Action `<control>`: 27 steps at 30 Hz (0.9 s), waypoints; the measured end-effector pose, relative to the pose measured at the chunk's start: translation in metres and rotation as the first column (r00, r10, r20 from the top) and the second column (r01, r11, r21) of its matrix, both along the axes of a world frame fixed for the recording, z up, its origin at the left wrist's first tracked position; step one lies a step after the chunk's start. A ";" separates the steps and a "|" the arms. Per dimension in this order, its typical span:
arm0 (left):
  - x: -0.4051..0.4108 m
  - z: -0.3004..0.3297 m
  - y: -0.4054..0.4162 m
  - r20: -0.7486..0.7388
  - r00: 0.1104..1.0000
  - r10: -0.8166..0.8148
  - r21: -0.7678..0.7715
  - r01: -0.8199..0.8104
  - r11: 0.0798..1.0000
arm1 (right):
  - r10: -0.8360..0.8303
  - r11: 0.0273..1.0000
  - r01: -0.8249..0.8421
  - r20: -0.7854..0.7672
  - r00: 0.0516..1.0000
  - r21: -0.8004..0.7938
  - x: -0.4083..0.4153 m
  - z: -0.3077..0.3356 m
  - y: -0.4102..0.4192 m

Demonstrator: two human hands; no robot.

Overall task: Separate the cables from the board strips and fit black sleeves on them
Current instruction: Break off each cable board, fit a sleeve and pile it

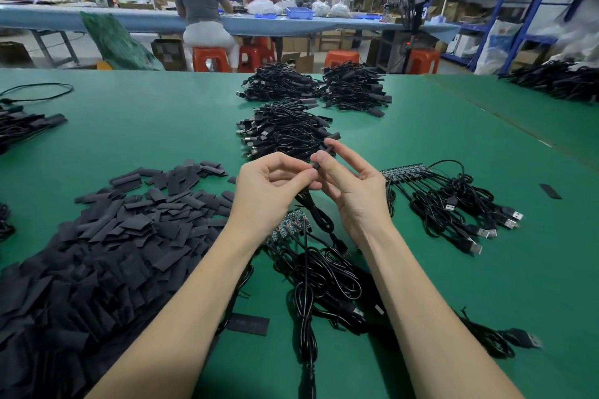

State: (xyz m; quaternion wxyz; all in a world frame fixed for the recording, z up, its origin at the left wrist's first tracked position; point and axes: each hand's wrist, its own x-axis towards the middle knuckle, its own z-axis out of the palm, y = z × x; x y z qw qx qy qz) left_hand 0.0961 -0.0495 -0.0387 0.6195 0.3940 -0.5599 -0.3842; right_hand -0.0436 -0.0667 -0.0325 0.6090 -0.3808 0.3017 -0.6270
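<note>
Holding one black cable (316, 220) up over the green bench (162, 126), left hand (270, 189) pinching it between thumb and curled fingers (304, 176). Right hand (351, 186) pinching a black sleeve (329, 149) at the cable's tip, the other fingers loosely spread; possibly already partway on, hard to tell. Cable trailing down to a board strip (288, 225) lying beneath the wrists. Heap of loose sleeves (113, 236) sitting left, second board strip (405, 170) with cables right, finished bundles (285, 134) piled beyond.
</note>
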 end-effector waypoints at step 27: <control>0.014 -0.013 -0.120 0.946 0.161 0.281 -0.264 -0.119 0.957 | -0.078 0.960 0.102 -0.100 0.992 0.262 -0.021 -0.001 -0.017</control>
